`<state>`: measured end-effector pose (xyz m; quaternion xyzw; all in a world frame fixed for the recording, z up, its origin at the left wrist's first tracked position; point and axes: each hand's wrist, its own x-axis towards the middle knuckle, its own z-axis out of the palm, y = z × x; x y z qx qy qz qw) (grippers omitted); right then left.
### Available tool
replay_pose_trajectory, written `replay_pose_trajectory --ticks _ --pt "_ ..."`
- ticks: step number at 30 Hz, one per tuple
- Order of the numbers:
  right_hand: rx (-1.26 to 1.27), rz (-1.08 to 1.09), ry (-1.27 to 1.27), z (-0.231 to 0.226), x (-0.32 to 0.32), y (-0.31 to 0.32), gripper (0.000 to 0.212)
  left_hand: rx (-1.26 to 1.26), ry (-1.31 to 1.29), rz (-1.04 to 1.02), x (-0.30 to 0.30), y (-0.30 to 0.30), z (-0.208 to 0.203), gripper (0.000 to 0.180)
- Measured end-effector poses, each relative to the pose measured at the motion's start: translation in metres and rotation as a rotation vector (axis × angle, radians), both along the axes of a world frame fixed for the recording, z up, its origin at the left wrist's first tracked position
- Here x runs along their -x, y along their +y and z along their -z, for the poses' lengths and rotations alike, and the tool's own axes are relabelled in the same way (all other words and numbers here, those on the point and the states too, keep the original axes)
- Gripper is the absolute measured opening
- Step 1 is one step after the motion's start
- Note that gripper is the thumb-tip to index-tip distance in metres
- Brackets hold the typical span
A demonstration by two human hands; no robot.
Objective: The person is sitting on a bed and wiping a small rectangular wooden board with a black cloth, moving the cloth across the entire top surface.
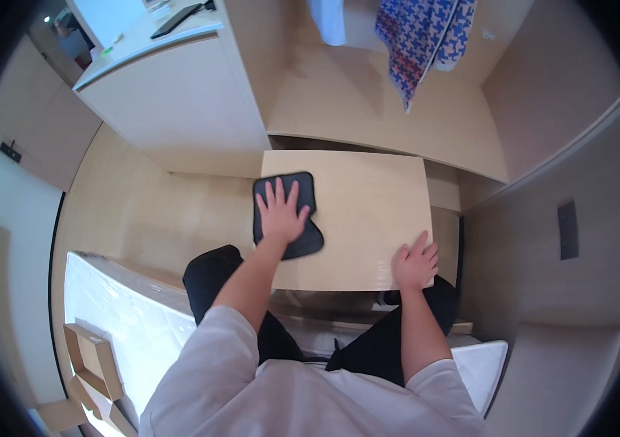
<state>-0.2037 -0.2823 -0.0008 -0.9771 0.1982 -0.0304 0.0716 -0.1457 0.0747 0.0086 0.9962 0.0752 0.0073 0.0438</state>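
A small light-wood table (361, 211) stands between my knees. Flat on its left side lies a black mouse pad (297, 183), notched on its right edge. My left hand (281, 215) presses palm-down on the pad with its fingers spread, and covers its middle. At the near right corner of the tabletop rests my right hand (416, 264), fingers stretched out and holding nothing. Most of the tabletop between the hands is bare wood.
Ahead is an open wardrobe (324, 95) with a patterned garment (426, 44) hanging in it. A wooden cabinet (171, 102) with a dark flat device (177, 20) on top stands far left. Behind me is a white mattress (128, 291) with an open cardboard box (95, 360).
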Motion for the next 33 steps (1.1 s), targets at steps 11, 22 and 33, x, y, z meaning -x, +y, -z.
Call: replay_pose_trajectory --ticks 11,22,33 --pt "-0.027 0.014 0.029 0.008 -0.001 -0.003 0.077 0.124 -0.042 0.017 0.162 -0.044 -0.002 0.085" --pt "-0.037 0.044 0.035 -0.008 0.001 0.009 0.08 0.09 -0.037 -0.057 -0.01 0.008 -0.008 0.083" --pt "-0.015 0.039 0.033 -0.014 0.003 0.007 0.08 0.05 -0.009 -0.092 -0.124 0.019 -0.005 0.083"
